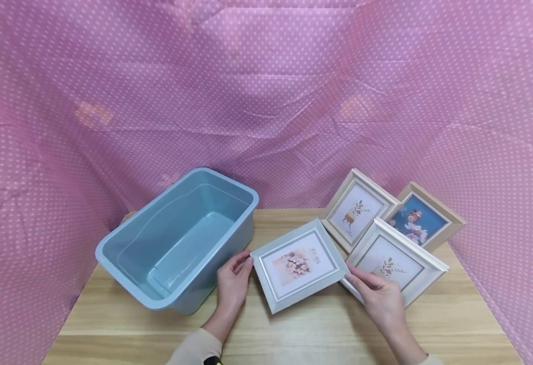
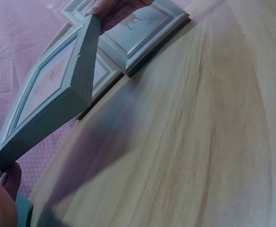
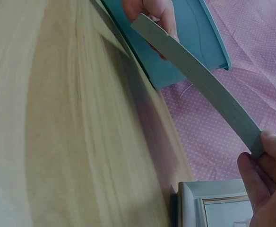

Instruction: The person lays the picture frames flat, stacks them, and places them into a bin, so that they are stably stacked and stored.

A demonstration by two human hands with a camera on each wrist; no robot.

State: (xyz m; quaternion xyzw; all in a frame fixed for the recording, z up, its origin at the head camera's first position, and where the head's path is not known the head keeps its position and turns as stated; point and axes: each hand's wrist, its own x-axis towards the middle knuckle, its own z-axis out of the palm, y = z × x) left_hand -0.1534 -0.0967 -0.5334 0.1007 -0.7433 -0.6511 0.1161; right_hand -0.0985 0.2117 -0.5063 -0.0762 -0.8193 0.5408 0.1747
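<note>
Picture frame (image 1: pixel 299 266) — its opposite corners pinched by left hand (image 1: pixel 233 284) and right hand (image 1: pixel 382 298) — tilts above the wooden table (image 1: pixel 307 337).

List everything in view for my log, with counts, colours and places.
Table: 1, light wood, beneath everything
Cloth: pink with white dots, behind and along both sides; piece count unclear
Bin: 1, blue-grey, left side
Held frame: 1, pale grey-green, centre, raised
Front plant frame: 1, silvery white, right
Back plant frame: 1, cream, right rear
Tan frame: 1, tan with blue picture, far right
Wristband: 1, mostly black, bottom edge
Sleeves: 2, beige, bottom edge
Left hand: 1, bare, pinching held frame's left corner
Right hand: 1, bare, gripping its right corner
</note>
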